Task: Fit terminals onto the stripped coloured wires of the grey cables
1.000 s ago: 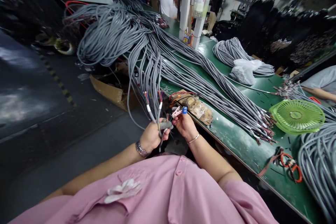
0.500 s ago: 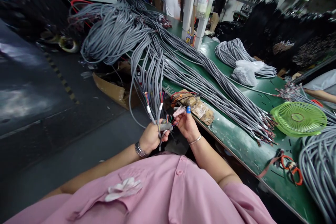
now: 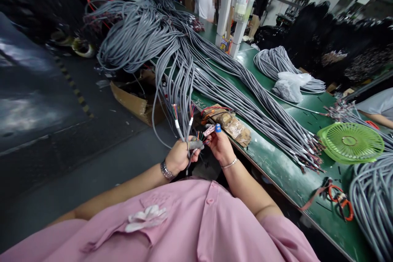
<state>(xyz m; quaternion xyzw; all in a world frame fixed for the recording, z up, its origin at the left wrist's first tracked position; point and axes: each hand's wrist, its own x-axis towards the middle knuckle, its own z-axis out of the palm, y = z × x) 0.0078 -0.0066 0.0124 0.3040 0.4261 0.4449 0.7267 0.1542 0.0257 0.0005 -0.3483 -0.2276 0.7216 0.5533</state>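
Observation:
My left hand [image 3: 179, 156] is closed around grey cables [image 3: 186, 131], just below their stripped ends. A grey sleeve-like piece [image 3: 195, 145] lies across its grip; whether it covers the thumb or is cable, I cannot tell. Two cable ends stand up beyond the hand, with white bands [image 3: 190, 121] and fanned coloured wires [image 3: 175, 110]. More thin coloured wires [image 3: 200, 136] stick out between my hands. My right hand [image 3: 221, 147], with a blue cover [image 3: 217, 128] on one fingertip, pinches at these wires. A pale pink-white piece [image 3: 209, 130] shows at its fingers, either a wrapping or a strip.
Long grey cable bundles [image 3: 245, 106] run across the green table [image 3: 276, 176]. A green fan [image 3: 350, 142], orange-handled scissors [image 3: 340, 202] and a taped cardboard piece [image 3: 238, 129] lie there. A cardboard box [image 3: 129, 98] stands below left. Another person's arm [image 3: 376, 118] shows at right.
The view has shifted slightly, so the table and cables appear a little further right and lower. Both hands keep their grip, and the right fingers have moved slightly at the wires.

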